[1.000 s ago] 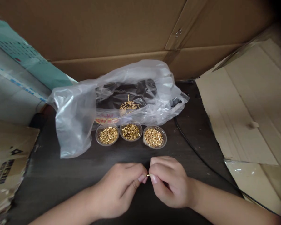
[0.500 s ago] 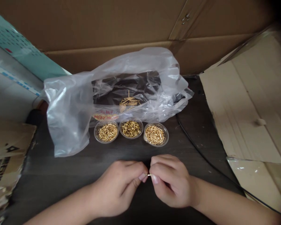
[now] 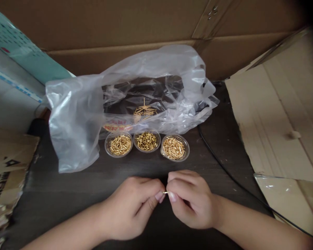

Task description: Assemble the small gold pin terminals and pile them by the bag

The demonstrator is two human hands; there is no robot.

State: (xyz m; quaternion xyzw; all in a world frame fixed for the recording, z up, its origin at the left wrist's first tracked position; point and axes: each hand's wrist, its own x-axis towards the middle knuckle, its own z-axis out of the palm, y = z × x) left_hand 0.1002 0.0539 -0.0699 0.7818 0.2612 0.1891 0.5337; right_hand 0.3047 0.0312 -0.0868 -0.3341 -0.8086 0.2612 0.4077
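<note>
Far-left edge of dark desk (image 3: 67, 205): printed cardboard flap (image 3: 7, 166). Next, clear plastic bag (image 3: 73, 125), loose gold pins (image 3: 145, 111) inside. Just in front, three clear cups (image 3: 146, 141) of pins, well behind hands. Near edge, centre: left hand (image 3: 131, 208), fingertips closed on tiny gold pin (image 3: 165, 192), pinched between both hands; right hand (image 3: 190, 199), fingers clenched on it. Light, stiff, probably slippery; fingertip grip only, at ends. Nothing in the way. Further right: black cable (image 3: 232, 170), cardboard sheet (image 3: 273, 121).
</note>
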